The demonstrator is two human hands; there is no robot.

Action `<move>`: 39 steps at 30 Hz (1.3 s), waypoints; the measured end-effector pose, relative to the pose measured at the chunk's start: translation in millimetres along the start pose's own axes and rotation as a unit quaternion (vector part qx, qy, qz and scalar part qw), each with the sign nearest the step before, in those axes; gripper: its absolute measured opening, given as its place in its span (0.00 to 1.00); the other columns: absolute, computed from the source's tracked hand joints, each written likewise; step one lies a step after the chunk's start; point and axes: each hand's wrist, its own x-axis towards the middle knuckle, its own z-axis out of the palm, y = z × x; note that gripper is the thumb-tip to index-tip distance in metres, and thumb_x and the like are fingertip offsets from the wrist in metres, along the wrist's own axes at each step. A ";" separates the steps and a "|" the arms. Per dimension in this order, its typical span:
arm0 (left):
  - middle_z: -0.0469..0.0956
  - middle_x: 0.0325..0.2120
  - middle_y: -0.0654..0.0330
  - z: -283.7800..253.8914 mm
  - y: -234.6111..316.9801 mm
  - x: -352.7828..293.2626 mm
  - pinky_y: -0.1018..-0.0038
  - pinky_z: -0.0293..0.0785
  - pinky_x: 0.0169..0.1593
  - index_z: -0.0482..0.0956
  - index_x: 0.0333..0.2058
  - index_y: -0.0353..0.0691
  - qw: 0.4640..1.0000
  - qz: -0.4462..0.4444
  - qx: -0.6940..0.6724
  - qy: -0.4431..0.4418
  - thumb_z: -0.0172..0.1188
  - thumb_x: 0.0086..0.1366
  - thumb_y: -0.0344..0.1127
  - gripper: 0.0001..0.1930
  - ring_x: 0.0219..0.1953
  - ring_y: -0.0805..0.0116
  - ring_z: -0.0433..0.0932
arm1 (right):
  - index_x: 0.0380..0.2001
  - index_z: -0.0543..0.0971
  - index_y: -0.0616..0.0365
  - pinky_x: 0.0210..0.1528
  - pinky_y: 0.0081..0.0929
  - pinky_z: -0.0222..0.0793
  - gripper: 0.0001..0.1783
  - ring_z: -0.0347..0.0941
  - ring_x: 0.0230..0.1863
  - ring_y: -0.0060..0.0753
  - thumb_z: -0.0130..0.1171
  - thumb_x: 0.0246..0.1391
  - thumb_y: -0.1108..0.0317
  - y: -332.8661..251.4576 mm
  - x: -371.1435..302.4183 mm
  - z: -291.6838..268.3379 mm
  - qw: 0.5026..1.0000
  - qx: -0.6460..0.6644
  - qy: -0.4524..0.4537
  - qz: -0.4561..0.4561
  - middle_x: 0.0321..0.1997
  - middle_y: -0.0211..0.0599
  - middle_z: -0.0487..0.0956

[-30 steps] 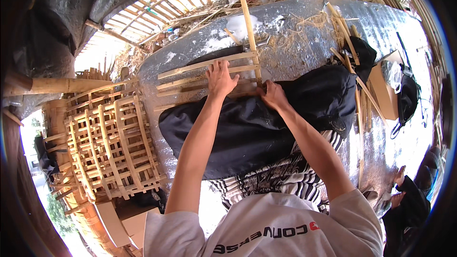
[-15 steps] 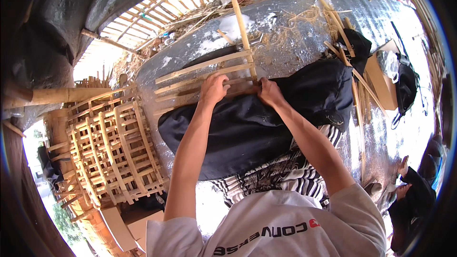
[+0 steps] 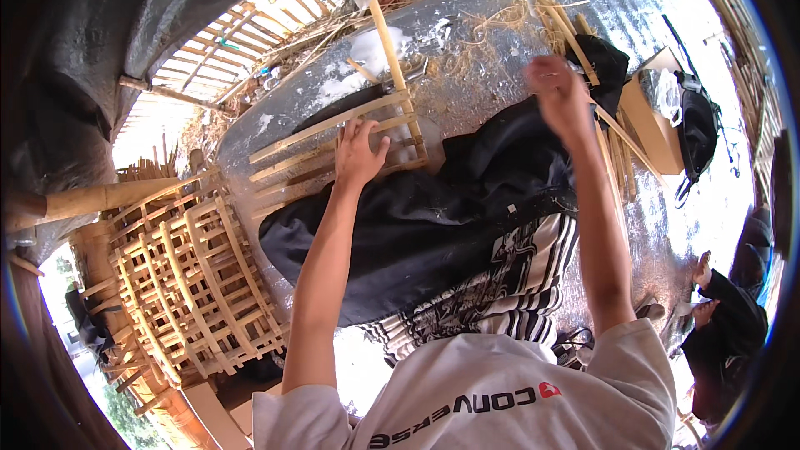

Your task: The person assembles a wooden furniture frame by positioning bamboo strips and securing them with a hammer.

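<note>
A bamboo slat frame (image 3: 287, 148) lies before me, its several flat slats meeting one thicker bamboo stick (image 3: 388, 43) at their right ends. My left hand (image 3: 360, 154) rests on the slats, fingers stretched and thumb apart. Off to the right, my right hand (image 3: 560, 98) is raised over the black cloth (image 3: 400, 242), close to some loose bamboo strips (image 3: 554, 12). Motion smears its fingers, so I cannot see whether they hold anything. The black cloth covers my lap and overlaps the near edge of the frame.
Several woven bamboo lattices (image 3: 196, 283) are stacked at the left. A silvery sheet (image 3: 492, 21) covers the ground, with loose fibres on it. A cardboard box (image 3: 652, 129) and a black bag (image 3: 700, 133) lie right. At lower right shows another person's black sleeve (image 3: 733, 312).
My right hand has let go of the stick at the frame's right end and moved right and up toward the loose strips. My left hand stays at the slats, its fingers now more extended.
</note>
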 end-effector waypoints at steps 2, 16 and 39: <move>0.70 0.51 0.57 12.8 23.0 6.4 0.53 0.63 0.60 0.75 0.52 0.49 1.000 -0.019 0.009 -0.004 0.66 0.59 0.47 0.23 0.55 0.48 0.68 | 0.42 0.81 0.60 0.42 0.31 0.76 0.16 0.83 0.38 0.38 0.60 0.57 0.60 67.1 34.9 -64.4 0.986 -0.135 0.099 0.010 0.40 0.42 0.84; 0.54 0.67 0.54 62.5 35.0 -4.6 0.36 0.51 0.63 0.54 0.68 0.55 0.991 -0.070 0.089 -0.072 0.51 0.68 0.61 0.35 0.67 0.34 0.48 | 0.45 0.83 0.51 0.49 0.38 0.75 0.16 0.81 0.44 0.47 0.58 0.54 0.62 231.8 69.4 -264.5 0.896 -0.427 0.073 0.092 0.41 0.40 0.85; 0.57 0.64 0.52 68.4 35.8 -10.6 0.38 0.57 0.61 0.59 0.67 0.50 0.994 -0.033 0.102 0.005 0.55 0.66 0.55 0.34 0.66 0.37 0.51 | 0.30 0.79 0.62 0.41 0.42 0.72 0.18 0.79 0.33 0.48 0.60 0.59 0.54 230.8 60.7 -284.6 0.915 -0.371 0.027 0.159 0.30 0.44 0.83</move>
